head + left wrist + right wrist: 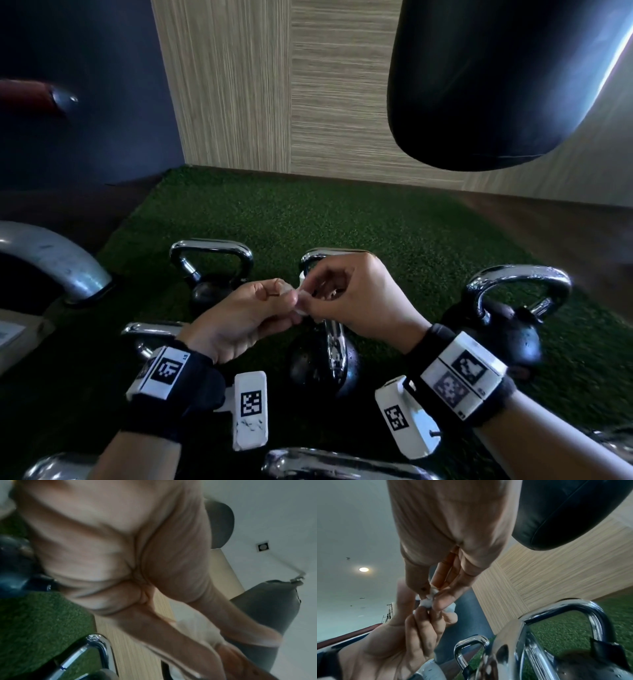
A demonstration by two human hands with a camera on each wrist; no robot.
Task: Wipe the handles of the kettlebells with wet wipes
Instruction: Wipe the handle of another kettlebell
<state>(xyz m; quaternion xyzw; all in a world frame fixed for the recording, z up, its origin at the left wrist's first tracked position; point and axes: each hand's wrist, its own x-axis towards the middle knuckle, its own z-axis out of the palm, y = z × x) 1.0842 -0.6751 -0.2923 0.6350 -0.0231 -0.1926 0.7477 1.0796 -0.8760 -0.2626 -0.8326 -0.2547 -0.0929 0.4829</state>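
Note:
Both hands meet in mid-air above the kettlebells and pinch a small crumpled white wet wipe between them. My left hand holds it from the left with thumb and fingertips, my right hand from the right. In the right wrist view the wet wipe shows as a white wad between the fingertips of both hands. Directly below stands a black kettlebell with a chrome handle. Another kettlebell stands behind on the left, and a third kettlebell on the right.
Green turf covers the floor. A black punching bag hangs at upper right before a wood-panel wall. More chrome handles lie at the bottom edge. A metal frame curves at the left.

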